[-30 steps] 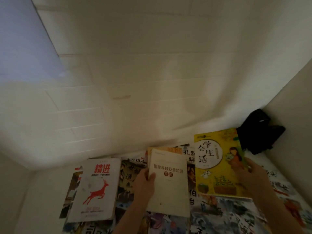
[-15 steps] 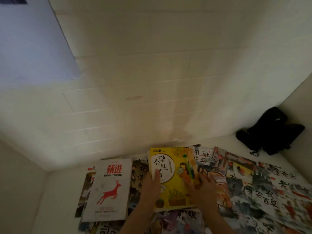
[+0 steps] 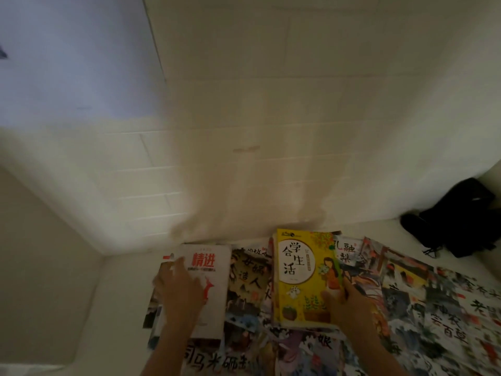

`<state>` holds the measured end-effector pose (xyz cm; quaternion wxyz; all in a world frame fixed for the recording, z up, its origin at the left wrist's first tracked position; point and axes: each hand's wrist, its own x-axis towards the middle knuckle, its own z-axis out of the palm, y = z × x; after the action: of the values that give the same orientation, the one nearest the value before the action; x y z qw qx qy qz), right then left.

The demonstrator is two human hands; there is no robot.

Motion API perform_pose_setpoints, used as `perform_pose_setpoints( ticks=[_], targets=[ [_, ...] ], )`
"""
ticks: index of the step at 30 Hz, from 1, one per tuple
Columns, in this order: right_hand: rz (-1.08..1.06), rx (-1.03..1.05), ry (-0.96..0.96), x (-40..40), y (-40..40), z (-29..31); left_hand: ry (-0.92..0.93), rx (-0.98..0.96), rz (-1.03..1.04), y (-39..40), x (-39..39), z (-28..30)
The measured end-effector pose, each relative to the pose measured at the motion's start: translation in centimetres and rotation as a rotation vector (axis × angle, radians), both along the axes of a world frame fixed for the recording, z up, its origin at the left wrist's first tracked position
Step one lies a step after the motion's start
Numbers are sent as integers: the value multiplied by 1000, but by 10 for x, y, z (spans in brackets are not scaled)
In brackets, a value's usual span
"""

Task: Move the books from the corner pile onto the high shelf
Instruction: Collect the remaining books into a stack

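Observation:
A yellow book [image 3: 301, 270] lies on top of a small stack near the back wall, on a surface covered with illustrated sheets. My right hand [image 3: 349, 305] grips its lower right corner, thumb on the cover. To the left lies a white book with a red deer and red title [image 3: 214, 270]. My left hand [image 3: 180, 290] rests flat on that white book with fingers spread, covering part of the deer.
A black bundle [image 3: 455, 215] sits in the back right corner against the wall. Illustrated sheets with large black characters [image 3: 433, 308] cover the surface to the right. White tiled walls close in the back and left.
The yellow book has settled onto the stack where the cream book was. My left hand moved left off the stack onto the white deer book. My right hand slid to the yellow book's lower right corner.

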<state>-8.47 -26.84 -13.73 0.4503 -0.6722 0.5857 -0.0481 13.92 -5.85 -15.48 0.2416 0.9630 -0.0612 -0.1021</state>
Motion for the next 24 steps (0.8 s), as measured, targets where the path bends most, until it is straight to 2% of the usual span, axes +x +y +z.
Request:
perform_pose_setpoints(
  ticks=[3, 6, 8, 11, 15, 18, 21, 23, 24],
  targets=[
    [26, -37, 36, 4, 6, 7, 191, 169, 27, 26, 9, -10],
    [36, -41, 39, 5, 9, 11, 132, 177, -17, 29, -2, -18],
    [51, -43, 45, 5, 8, 12, 97, 172, 23, 25, -7, -18],
    [67, -31, 56, 4, 8, 16, 139, 173, 111, 21, -4, -20],
    [89, -43, 36, -2, 8, 15, 209, -4, 114, 21, -6, -7],
    [121, -29, 42, -6, 5, 21, 76, -98, 85, 12, -21, 26],
    [120, 44, -15, -11, 3, 28, -54, -195, -62, -10, -48, 73],
    [127, 71, -28, -13, -1, 28, -48, -388, -83, -31, -65, 100],
    [143, 74, -31, -15, -4, 27, 34, -525, -69, -43, -72, 109]
  ],
)
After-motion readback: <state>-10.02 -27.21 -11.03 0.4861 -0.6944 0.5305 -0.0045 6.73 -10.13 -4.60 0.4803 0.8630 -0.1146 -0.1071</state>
